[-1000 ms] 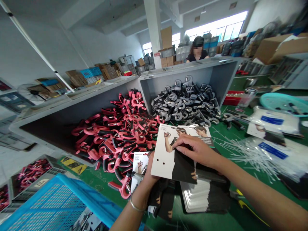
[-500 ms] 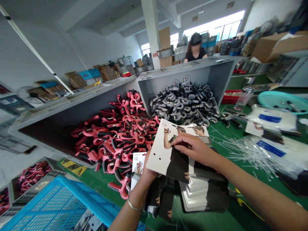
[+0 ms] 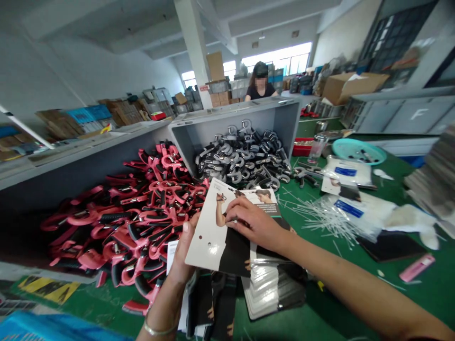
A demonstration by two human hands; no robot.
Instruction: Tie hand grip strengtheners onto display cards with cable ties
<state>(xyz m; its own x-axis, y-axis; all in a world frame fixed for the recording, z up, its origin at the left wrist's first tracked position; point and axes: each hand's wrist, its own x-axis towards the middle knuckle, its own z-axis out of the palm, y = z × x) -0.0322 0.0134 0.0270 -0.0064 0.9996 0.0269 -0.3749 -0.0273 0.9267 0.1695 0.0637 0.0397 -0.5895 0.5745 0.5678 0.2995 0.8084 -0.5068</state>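
Green tabletop (image 3: 355, 303) fills the near edge of my feed, and over it the left hand (image 3: 185, 251), a thin metal bangle (image 3: 156, 329) on its wrist, is closed on the lower left edge of a white printed card (image 3: 213, 232), thumb up against the card's side. That card shows a photo of someone squeezing a grip trainer and has two small punched holes; it hangs tilted just above the table, between both hands. I see the right hand (image 3: 254, 225) lying on the card's face with fingers bent and fingertips pressing the print; whether its thumb grips underneath I cannot tell. Directly below sits a fanned stack of similar dark-printed cards (image 3: 270, 289).

To the left spreads a heap of pink-and-black hand grip trainers (image 3: 142, 203). Right of the card lie loose white plastic ties (image 3: 320, 215), clear bags with blue labels (image 3: 346, 173) and a small pink bar (image 3: 415, 267).

Further back, a grey bin tipped on its side (image 3: 227, 125) spills grey-and-black hand grip trainers (image 3: 245, 158), with a teal round bowl (image 3: 359, 151) off to its right. Beyond the bin another person in a dark top (image 3: 260, 85) sits among brown cardboard boxes (image 3: 350, 85).
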